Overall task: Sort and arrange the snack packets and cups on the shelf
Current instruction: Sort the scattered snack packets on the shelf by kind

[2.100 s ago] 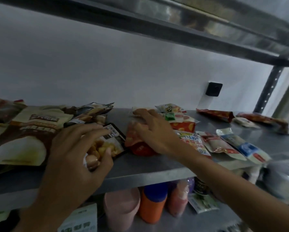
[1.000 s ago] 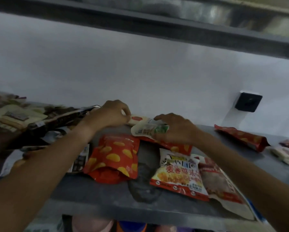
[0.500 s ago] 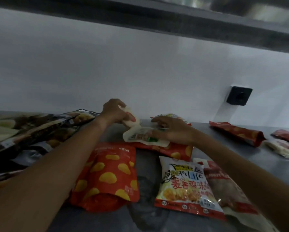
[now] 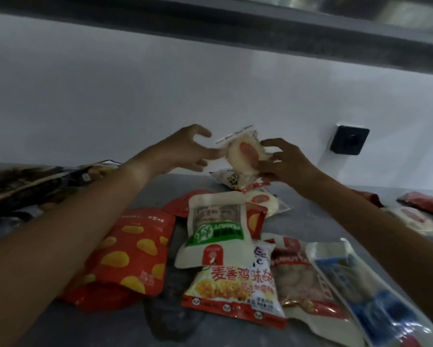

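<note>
I hold the small clear packet (image 4: 244, 156) up above the back of the shelf (image 4: 300, 216), pinched in my right hand (image 4: 283, 166) by its lower right edge, while my left hand (image 4: 185, 151) hangs spread and loose at its left side, barely touching. It looks light, soft and crinkly, probably slippery, so I judge the flat sealed edges the safest hold, not the squashy middle.

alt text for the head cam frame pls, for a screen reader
Two bare hands hold a small clear round snack packet with a red centre above a grey metal shelf: the right hand pinches it, while the open left hand touches its edge. Below lie a red pouch with yellow chips, a white peanut packet with a green label and other packets.
</note>
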